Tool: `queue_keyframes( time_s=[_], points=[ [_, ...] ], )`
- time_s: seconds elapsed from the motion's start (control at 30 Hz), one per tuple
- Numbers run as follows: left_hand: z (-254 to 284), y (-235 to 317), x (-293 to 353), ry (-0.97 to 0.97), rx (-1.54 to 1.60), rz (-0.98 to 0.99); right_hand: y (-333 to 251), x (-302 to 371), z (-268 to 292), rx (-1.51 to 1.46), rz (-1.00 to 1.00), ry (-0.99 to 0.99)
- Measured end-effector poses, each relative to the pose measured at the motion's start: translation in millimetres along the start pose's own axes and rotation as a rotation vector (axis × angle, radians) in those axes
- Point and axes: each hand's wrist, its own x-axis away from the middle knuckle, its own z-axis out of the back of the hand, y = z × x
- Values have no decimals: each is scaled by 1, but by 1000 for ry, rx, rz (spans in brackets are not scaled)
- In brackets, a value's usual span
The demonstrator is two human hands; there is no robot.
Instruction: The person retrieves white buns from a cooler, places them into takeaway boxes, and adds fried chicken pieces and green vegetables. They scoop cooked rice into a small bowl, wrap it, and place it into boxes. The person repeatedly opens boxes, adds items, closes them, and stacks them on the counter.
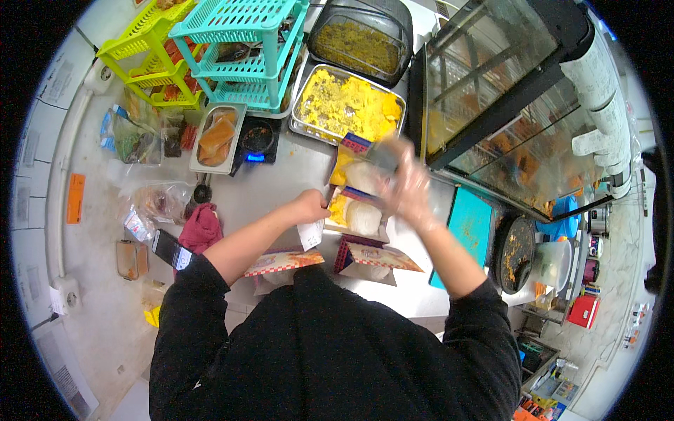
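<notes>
My left hand [309,207] is closed at the left edge of the nearer open food box [383,233], with a white paper slip [309,235] hanging from its fingers. In that box lie yellow food [338,209] and a smooth white mound [363,219]. Just beyond it stands a second box with yellow food [342,172] and another white mound [360,177]. My right hand [411,188], in a clear glove, is over the right side of both boxes. Motion smears its fingers, and a greyish blur beside them cannot be made out.
Beyond the boxes sit a metal tray [298,126] of yellow food and a dark pan [407,42]. A glass display case [484,77] and teal cutting board [469,224] are on the right. Two printed cartons [284,262] stand close to my body. Left are a scale [254,158] and teal rack [242,70].
</notes>
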Motion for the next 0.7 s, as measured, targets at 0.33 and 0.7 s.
queue_keyframes(
  time_s=[0.33,0.7],
  points=[
    [-4,-1,4,13,160,44,127,-177,-81,655,-46,-504],
    [-4,5,11,17,176,83,154,-175,-97,606,-171,-371]
  ],
)
